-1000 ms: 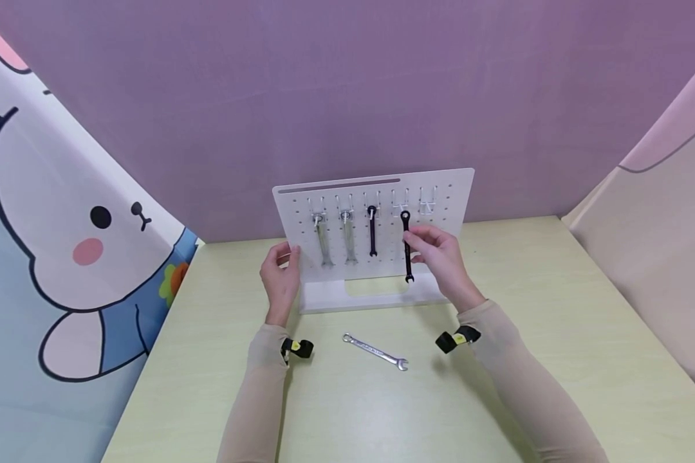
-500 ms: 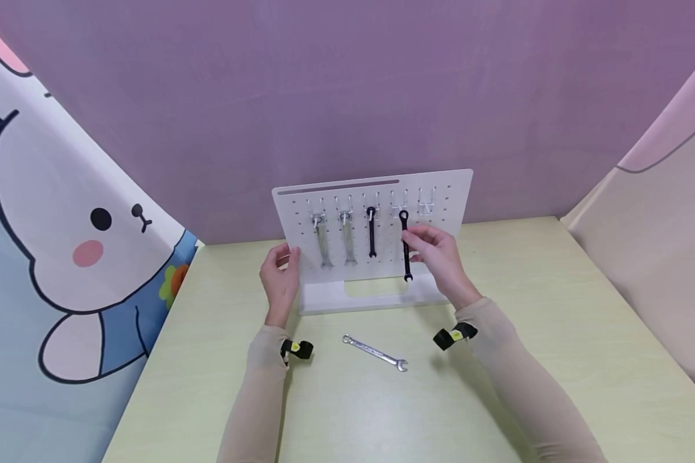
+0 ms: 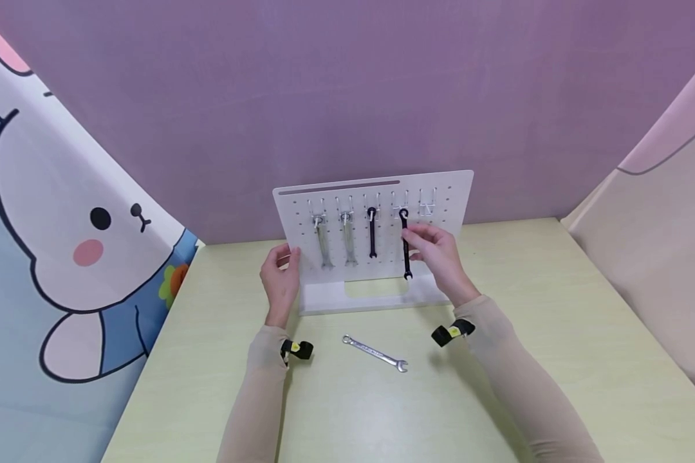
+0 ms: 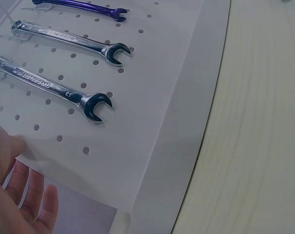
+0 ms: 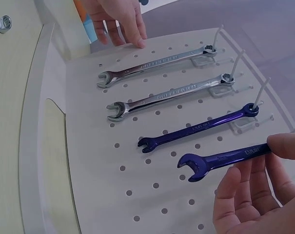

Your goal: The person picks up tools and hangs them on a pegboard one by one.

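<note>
My right hand [image 3: 437, 254] pinches a dark combination wrench [image 5: 220, 161] between thumb and fingers. It hangs upright, ring end up, in front of the white pegboard [image 3: 457, 193], and the ring overlaps a hook [image 3: 399, 204] in the head view. My left hand [image 3: 280, 280] holds the board's left edge, thumb on the front and fingers behind it. Left of the held wrench, another dark wrench [image 3: 372, 235] hangs by its ring. Two silver wrenches, one in the middle [image 5: 171, 95] and one outermost [image 5: 157, 63], hang further left.
A loose silver wrench [image 3: 375, 352] lies on the pale wooden table [image 3: 347, 411] in front of the board. An unused hook [image 3: 426, 202] is at the board's right. A purple backdrop [image 3: 347, 96] stands behind, and a printed rabbit curtain [image 3: 75, 212] at left.
My right hand has shifted slightly left with the dark wrench, which sits a little higher; its ring now overlaps the hook tip. My left hand keeps its hold on the board.
</note>
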### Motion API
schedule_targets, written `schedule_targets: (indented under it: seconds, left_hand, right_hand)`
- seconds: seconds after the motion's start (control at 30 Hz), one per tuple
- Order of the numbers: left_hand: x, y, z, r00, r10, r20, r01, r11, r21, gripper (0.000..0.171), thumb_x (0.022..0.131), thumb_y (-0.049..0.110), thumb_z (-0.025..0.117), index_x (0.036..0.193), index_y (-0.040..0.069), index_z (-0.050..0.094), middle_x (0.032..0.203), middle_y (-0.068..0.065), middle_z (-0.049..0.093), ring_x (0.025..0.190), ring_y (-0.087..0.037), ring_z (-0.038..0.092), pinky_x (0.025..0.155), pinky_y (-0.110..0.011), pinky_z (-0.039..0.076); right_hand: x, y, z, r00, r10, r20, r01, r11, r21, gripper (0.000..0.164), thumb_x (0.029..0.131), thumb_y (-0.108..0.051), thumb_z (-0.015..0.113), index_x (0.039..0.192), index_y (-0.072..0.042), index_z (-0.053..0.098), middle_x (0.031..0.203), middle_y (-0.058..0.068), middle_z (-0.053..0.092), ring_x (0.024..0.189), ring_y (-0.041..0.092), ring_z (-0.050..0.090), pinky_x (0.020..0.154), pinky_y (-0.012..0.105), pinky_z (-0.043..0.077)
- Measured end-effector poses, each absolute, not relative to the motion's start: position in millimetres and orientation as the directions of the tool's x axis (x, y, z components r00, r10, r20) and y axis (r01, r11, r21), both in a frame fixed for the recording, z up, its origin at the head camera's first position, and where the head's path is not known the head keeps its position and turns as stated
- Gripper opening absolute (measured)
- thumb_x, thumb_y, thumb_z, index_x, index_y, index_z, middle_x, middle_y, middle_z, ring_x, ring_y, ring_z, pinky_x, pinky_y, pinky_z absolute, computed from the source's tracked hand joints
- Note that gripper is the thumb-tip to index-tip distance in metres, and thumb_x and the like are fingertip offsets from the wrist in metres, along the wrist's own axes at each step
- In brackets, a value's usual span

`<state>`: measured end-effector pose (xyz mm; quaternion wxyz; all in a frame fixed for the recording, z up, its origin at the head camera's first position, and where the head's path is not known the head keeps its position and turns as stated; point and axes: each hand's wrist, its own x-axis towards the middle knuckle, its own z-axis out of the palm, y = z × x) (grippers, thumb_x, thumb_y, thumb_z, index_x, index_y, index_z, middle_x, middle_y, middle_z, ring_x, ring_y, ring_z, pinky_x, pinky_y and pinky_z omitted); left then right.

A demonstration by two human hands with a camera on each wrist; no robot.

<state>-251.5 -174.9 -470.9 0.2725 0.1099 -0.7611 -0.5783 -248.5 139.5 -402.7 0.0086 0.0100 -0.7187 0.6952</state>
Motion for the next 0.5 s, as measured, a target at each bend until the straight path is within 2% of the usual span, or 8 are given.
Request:
schedule_targets:
  seconds: [0.3,0.5]
  left_hand:
    - [-251.9,-175.1,-471.5,-0.835,-0.469,0.289,0.148,0.314,0.938,0.028,0.104,0.024,0.071,0.123,0.004,0.073,0.120,-0.018,0.075,0.107,-0.031,0.068,0.086,-0.032,0.052]
    - [-251.7,-175.1,-471.6,-0.829,-0.476,0.293,0.147,0.320,0.936,0.028,0.103,0.023,0.071,0.123,0.003,0.073,0.121,-0.019,0.075,0.107,-0.032,0.069,0.086,-0.034,0.052]
  right_hand:
    - [-254.1,138.8,-402.2,-1.000,0.012,0.014,-0.013,0.037,-0.999,0.032,0.104,-0.025,0.070,0.127,-0.003,0.068,0.102,-0.014,0.069,0.089,0.007,0.065,0.076,0.021,0.059]
    - [-257.1,138.6,-402.5,-1.000,0.002,0.010,-0.010,0.053,-0.999,0.037,0.104,-0.027,0.070,0.131,-0.001,0.067,0.106,-0.011,0.068,0.091,0.009,0.064,0.078,0.021,0.059]
